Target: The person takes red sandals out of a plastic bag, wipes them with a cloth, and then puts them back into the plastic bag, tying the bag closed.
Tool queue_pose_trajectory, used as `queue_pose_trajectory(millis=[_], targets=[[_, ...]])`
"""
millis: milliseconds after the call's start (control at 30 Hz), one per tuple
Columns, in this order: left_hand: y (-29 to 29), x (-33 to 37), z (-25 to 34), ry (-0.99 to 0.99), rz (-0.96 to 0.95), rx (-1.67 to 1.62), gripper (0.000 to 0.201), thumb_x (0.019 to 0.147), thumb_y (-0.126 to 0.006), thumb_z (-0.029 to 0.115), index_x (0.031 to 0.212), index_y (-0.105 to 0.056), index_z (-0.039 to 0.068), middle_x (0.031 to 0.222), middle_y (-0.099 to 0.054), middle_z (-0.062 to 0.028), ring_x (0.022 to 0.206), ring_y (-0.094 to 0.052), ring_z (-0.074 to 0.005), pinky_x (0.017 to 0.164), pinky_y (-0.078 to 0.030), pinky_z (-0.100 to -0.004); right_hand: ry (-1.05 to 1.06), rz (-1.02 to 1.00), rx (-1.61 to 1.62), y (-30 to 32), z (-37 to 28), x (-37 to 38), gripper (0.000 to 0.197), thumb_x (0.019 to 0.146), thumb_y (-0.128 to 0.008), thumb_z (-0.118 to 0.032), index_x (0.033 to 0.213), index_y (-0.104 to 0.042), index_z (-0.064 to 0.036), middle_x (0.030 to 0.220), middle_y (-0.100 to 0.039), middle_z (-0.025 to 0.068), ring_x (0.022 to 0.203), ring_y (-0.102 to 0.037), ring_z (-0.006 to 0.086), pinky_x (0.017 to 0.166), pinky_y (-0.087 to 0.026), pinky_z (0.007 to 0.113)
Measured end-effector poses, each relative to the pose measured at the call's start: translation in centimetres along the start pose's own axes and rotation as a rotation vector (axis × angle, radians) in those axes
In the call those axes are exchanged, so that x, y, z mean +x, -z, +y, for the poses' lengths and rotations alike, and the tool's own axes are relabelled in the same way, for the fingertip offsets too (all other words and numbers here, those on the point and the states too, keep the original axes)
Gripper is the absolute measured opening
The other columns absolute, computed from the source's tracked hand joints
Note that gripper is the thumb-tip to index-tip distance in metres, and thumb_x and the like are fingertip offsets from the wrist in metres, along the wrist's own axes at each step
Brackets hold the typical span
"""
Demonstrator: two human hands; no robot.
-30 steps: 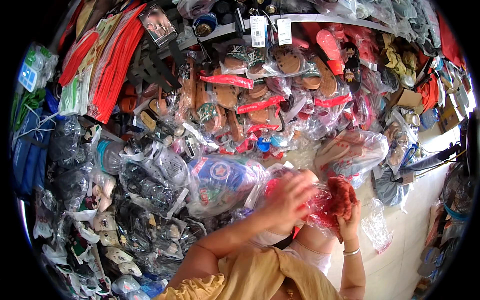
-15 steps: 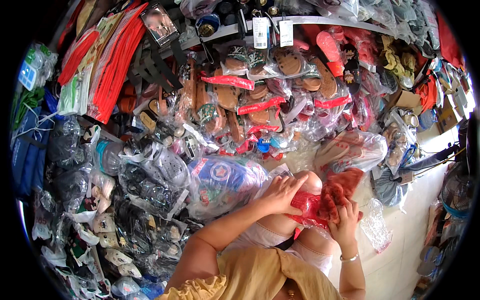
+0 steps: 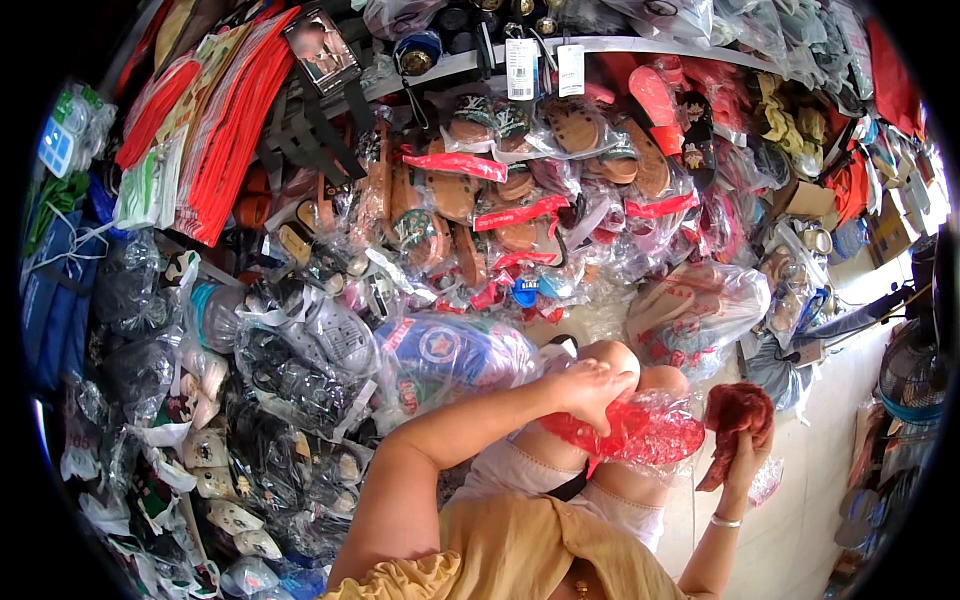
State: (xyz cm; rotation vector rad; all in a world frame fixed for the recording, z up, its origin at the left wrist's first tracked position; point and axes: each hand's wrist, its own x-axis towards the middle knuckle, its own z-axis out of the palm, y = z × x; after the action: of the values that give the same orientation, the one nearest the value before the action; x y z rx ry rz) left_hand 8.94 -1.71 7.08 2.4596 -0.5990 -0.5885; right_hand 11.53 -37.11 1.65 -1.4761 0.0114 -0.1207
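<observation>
Across my knees lies a flat, glossy red item (image 3: 655, 432) in clear plastic; its exact kind does not show. My left hand (image 3: 597, 388) is closed at its left end, thumb pressed down on it, other fingers partly hidden. Off to the right of my knees, my right hand (image 3: 748, 455) grips a crumpled dark red cloth (image 3: 738, 412) with a soft, fuzzy look. The cloth is held up in the air, apart from the red item.
Bagged slippers (image 3: 520, 190) are heaped in front. A bagged blue item (image 3: 450, 350) lies beyond my left arm, and bagged clogs (image 3: 340, 335) are piled at left. A tied plastic bag (image 3: 695, 310) stands past my knees. A fan (image 3: 912, 375) is at far right.
My right hand has carried the dark red cloth off to the right, away from the red item. That item now lies more exposed, and my left hand has shifted slightly right.
</observation>
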Motion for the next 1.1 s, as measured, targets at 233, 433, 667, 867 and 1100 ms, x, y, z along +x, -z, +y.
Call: queue_pose_trajectory(millis=[233,433,667,867,1100], targets=[[0.9,-2.0,3.3,-0.058,0.487,0.146,0.053,0.068,-0.076,0.024,0.115,-0.054,0.011,0.096,-0.061,-0.006,0.094,-0.058,-0.022,0.095,-0.038,-0.0443,0.147,0.044,-0.04,-1.4,-5.9,0.5,0.045,0.085,-0.067,-0.005,0.126,-0.051,0.0016,0.121,-0.057,0.0082,0.11,-0.055,0.0159,0.098,-0.042,0.03],[-4.5,-1.2,2.5,-0.241,0.772,0.582,0.022,0.083,-0.057,0.022,0.104,-0.062,0.017,0.09,-0.053,0.001,0.092,-0.053,-0.0168,0.106,-0.034,-0.0558,0.575,-0.195,-0.613,-6.8,-7.7,-1.1,0.042,0.071,-0.073,-0.011,0.11,-0.058,-0.0021,0.115,-0.057,0.016,0.11,-0.053,0.0327,0.098,-0.041,0.042],[-10.3,-1.4,4.8,-0.148,0.793,0.559,0.018,0.079,-0.056,0.021,0.092,-0.066,0.013,0.082,-0.055,-0.0006,0.088,-0.053,-0.0175,0.096,-0.043,-0.0409,0.322,-0.363,-0.73,-11.6,-0.9,0.0,0.04,0.071,-0.06,-0.004,0.11,-0.059,0.0016,0.11,-0.055,0.0215,0.108,-0.053,0.0393,0.094,-0.042,0.044],[-9.1,-2.5,6.4,-0.087,0.529,0.547,0.03,0.084,-0.054,0.018,0.112,-0.063,0.012,0.091,-0.055,-0.0031,0.09,-0.054,-0.0179,0.098,-0.04,-0.0411,0.041,-0.204,-0.472,-8.6,3.7,3.8,0.028,0.084,-0.056,0.002,0.112,-0.06,0.0043,0.108,-0.057,0.0189,0.101,-0.057,0.0342,0.089,-0.045,0.036],[-4.7,-2.0,5.3,0.05,0.481,0.414,0.077,0.074,-0.073,0.029,0.142,-0.041,0.011,0.138,-0.042,-0.0183,0.128,-0.04,-0.0306,0.101,-0.034,-0.051,0.36,-0.096,-0.764,-4.4,2.8,-6.8,0.037,0.07,-0.063,-0.002,0.106,-0.056,0.0044,0.104,-0.051,0.0251,0.094,-0.051,0.0446,0.085,-0.043,0.047]])
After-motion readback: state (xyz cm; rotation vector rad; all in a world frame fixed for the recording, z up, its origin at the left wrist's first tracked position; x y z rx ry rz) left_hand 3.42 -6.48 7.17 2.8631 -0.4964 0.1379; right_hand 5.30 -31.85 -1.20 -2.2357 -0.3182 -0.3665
